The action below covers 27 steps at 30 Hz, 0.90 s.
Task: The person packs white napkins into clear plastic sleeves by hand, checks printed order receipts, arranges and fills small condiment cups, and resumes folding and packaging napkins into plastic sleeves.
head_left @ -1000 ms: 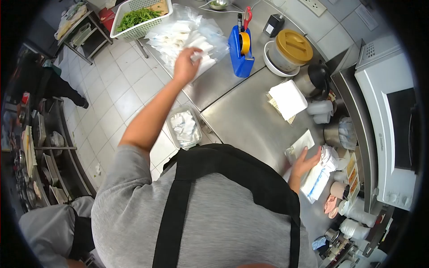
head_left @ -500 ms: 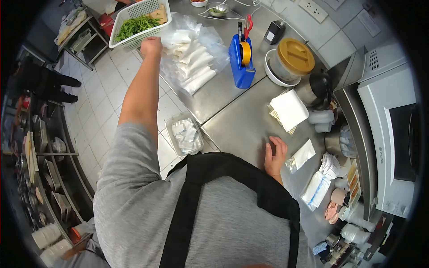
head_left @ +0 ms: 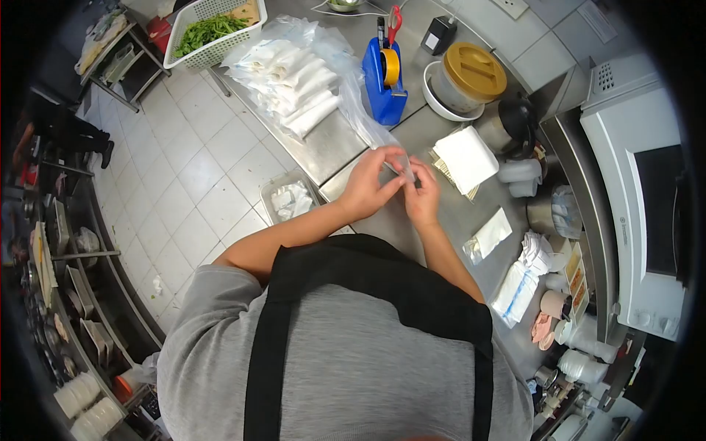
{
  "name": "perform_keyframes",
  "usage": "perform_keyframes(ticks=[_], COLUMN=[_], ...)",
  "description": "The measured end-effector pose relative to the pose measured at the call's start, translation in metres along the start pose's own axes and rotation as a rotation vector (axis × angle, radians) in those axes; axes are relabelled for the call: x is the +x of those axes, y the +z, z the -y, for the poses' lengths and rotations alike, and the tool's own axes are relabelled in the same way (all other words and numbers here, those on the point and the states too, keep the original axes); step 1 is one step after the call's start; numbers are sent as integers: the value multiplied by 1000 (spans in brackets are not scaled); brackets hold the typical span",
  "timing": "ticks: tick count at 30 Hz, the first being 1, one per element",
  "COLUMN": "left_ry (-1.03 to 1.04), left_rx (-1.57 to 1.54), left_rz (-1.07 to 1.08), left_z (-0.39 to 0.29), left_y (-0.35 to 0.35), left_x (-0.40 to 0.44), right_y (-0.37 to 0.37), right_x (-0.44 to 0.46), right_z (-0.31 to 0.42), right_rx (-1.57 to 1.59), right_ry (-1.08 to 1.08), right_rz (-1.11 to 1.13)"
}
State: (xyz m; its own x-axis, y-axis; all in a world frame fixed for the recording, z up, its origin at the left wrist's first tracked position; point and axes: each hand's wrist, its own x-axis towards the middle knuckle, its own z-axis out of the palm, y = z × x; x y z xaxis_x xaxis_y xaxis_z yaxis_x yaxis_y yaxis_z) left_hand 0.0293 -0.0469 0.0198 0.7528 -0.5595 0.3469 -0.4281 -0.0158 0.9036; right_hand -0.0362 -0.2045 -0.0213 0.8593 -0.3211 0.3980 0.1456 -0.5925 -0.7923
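Over the steel table my left hand and my right hand meet in front of my chest. Both pinch the end of a clear plastic bag, fingertips almost touching. The bag stretches back from my hands toward a pile of white rolled packs lying on and among clear plastic. A blue tape dispenser with yellow tape, a marker and red-handled scissors stands just beyond the bag. To the right of my right hand lies a stack of white sheets, with a small white packet nearer me.
A white basket of green leaves sits at the table's far left. Below the table edge is a bin of crumpled wrappers. A tub with a yellow lid, a kettle and a microwave line the right side.
My left hand has come back from beside the basket to my right hand, which has moved up and left. Both now grip the plastic bag's end, and the bag is drawn toward me.
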Motion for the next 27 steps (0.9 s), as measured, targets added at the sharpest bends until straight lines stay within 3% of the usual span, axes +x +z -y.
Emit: perform_keyframes(ticks=[3,6,9,12,15,27], left_ry=[391,276,126,-277,-392,-309], left_rx=[511,469,-55,-456,-539,-516], left_rz=[-44,-129,38,226,115,111], left_z=[-4,3,37,42,61,36], left_y=[-23,-43,-57,-56,-53,-76], left_x=[2,29,52,51,47,36], right_y=[-14,-52,-65,-73,-82,-88], right_x=[-24,-38,-46,-49,-50,-36], right_z=[-9,-2,-2,1,4,2], right_rx=[139,186,369,313,246,356], right_ry=[154,236,335,286,361,363], right_rz=[-6,94,-5,-64,-92,-203])
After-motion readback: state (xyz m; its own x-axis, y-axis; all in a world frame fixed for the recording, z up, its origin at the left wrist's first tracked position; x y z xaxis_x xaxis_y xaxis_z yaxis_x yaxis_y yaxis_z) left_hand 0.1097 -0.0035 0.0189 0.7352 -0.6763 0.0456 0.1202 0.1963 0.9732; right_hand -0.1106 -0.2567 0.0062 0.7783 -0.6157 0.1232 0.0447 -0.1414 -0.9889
